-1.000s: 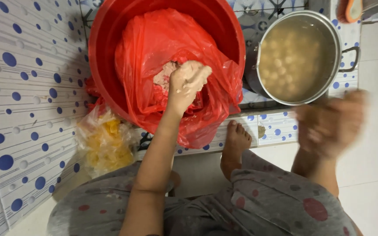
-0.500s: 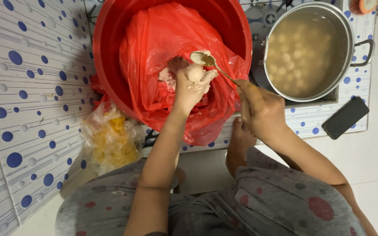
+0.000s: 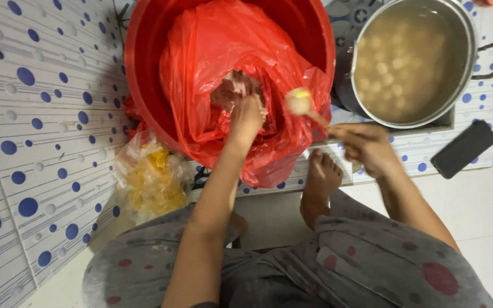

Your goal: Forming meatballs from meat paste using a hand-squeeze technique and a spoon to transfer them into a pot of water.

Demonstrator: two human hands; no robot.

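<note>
A big red basin (image 3: 144,68) holds a red plastic bag (image 3: 201,63) with a pink meat paste (image 3: 232,88) showing in its opening. My left hand (image 3: 245,117) reaches down into the bag and rests in the paste. My right hand (image 3: 366,149) grips a spoon (image 3: 309,111) whose bowl carries a pale round ball of paste, hanging between the basin and a steel pot (image 3: 469,34). The pot is filled with cloudy broth in which several pale balls float.
A crumpled clear bag with yellow contents (image 3: 152,182) lies beside the basin at the left. A dark phone (image 3: 463,149) lies on the dotted mat right of my right hand. My bare foot (image 3: 319,182) and grey spotted trousers (image 3: 372,256) fill the foreground.
My left hand has dropped from holding a lump above the bag into the paste. My right hand has drawn the spoon away to the right with a ball on it.
</note>
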